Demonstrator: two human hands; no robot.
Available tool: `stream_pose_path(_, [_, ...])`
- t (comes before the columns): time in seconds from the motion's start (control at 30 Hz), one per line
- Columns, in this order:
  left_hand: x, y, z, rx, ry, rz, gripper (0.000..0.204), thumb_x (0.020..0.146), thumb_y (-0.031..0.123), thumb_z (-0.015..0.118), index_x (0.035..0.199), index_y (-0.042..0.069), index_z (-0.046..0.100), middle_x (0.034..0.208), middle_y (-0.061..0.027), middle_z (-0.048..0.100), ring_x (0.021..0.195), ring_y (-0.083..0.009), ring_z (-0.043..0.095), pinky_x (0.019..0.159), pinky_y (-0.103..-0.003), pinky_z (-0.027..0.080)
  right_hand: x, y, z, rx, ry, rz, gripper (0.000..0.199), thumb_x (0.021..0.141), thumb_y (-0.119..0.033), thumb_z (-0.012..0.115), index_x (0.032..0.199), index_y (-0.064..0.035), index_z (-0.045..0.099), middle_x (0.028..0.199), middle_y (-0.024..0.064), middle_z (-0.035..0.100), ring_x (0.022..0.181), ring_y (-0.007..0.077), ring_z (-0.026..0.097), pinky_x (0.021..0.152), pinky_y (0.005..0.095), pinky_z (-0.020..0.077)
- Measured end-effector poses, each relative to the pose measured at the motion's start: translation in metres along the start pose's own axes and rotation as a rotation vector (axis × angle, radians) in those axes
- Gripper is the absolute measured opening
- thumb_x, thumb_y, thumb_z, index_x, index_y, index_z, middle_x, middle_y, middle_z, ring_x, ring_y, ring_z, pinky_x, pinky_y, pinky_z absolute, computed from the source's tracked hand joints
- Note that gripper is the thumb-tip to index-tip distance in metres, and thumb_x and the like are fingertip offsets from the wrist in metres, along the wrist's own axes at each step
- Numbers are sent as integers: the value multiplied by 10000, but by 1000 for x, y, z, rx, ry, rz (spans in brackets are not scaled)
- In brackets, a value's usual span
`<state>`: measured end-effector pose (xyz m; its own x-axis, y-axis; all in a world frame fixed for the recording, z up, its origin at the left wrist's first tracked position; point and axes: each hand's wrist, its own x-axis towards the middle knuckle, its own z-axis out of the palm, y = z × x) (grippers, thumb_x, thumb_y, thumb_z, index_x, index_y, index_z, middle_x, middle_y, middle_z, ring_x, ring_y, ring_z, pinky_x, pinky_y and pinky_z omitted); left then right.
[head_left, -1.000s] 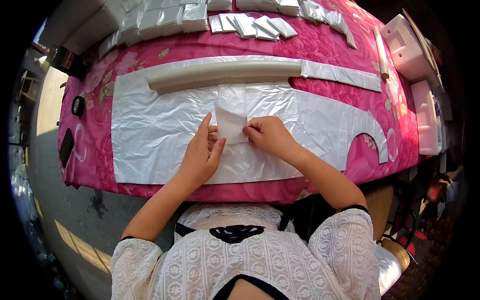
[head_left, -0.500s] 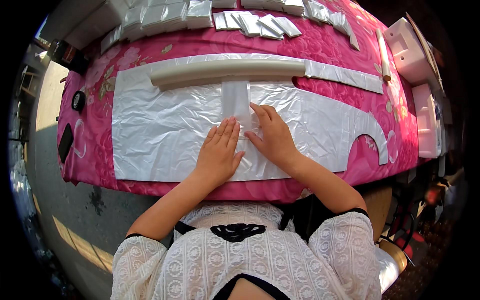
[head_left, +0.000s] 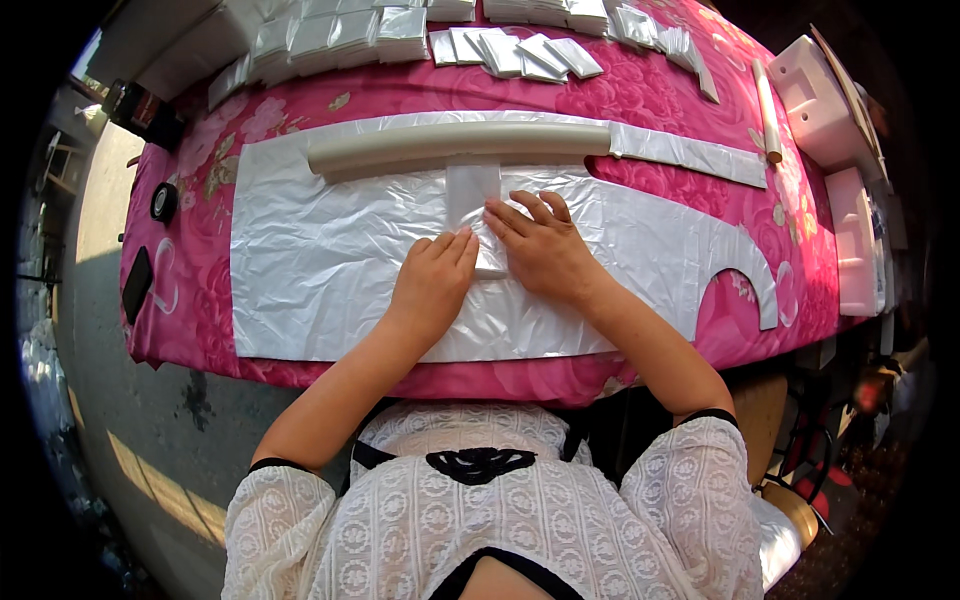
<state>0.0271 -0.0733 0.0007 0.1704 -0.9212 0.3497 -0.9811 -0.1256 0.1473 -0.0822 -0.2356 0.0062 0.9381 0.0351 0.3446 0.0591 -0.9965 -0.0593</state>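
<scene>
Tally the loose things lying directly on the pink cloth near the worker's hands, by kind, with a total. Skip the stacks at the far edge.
Large white plastic sheet: 1
Folded white strip under both hands: 1
Long rolled tube: 1
Small white stick: 1
Black tape ring: 1
Flat black item at the cloth's left edge: 1
Total: 6

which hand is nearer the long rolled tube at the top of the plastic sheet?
Right. The right hand lies flat on the plastic sheet, fingertips just below the rolled tube. The left hand rests lower, farther from it.
</scene>
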Motion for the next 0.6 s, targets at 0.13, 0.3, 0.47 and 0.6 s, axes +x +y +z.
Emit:
stream_pose_path(0.13, [-10,3,-10,-103,-22,49,334,738,37,553,1068,-7,581,1115,-122,612,1027,-221,581,891,-381,420,-4,-2,-2,42,22,-7,376,702,-66,568,1073,-10,598,1157,84,570,1077,236,489,947,381,342])
stream_pose_path(0.3, [-49,13,-25,-259,-62,197,389,695,105,642,1075,37,594,1138,-82,611,1075,-199,578,1035,-430,336,-30,-28,-13,179,8,-185,276,690,-108,601,949,-17,626,1019,54,610,875,185,543,761,300,441])
stream_pose_path(0.47, [-57,13,-32,-415,-97,41,505,650,72,646,1148,52,568,1138,-72,610,1029,-212,590,998,-438,359,-41,-32,-13,357,45,-89,244,712,-101,596,951,-79,639,975,10,623,777,177,557,656,300,484])
stream_pose_path(0.6, [-55,14,-22,-555,-11,-127,562,716,63,626,1258,31,480,990,-87,644,889,-244,612,833,-387,435,-34,-28,-16,556,19,7,204,726,-79,623,927,-73,658,911,38,646,733,186,589,634,303,495])
